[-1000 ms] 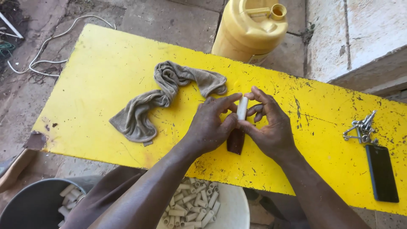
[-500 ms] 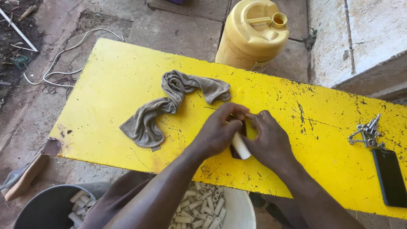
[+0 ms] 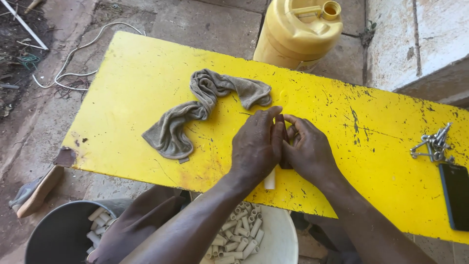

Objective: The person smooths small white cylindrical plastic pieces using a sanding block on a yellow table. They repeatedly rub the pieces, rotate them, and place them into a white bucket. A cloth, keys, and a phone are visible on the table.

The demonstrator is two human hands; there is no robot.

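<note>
We look down on our two bare hands meeting at the middle of a scuffed, bright yellow painted board (image 3: 122, 98) laid across the ground like a low bench.

Our left hand (image 3: 256, 144) lies knuckles up, fingers curled closed around a short pale off-white tube (image 3: 269, 180); only the tube's lower end shows, poking out below the palm over the board's near edge. Our right hand (image 3: 308, 151) presses in against the left, its fingers pinched on a small dark piece (image 3: 282, 142) wedged between both hands. What that dark piece is we cannot tell, nor how it meets the tube, since the hands cover the joint.

Left of the hands lies a crumpled grey-green cloth rag (image 3: 195, 110), apart from them. Beyond the board stands a yellow plastic jerrycan (image 3: 298, 32) with its cap off. At the board's far right rest a bunch of silvery metal keys (image 3: 434, 144) and, just beside them, a black flat phone (image 3: 455, 195).

Below the board's near edge sit a white round plastic bucket (image 3: 278, 239) heaped with many similar pale tube pieces, and to its left a dark grey bucket (image 3: 58, 234) holding only a few. Judging by this, we are working on one tube among many, and which pile is finished we cannot tell.
</note>
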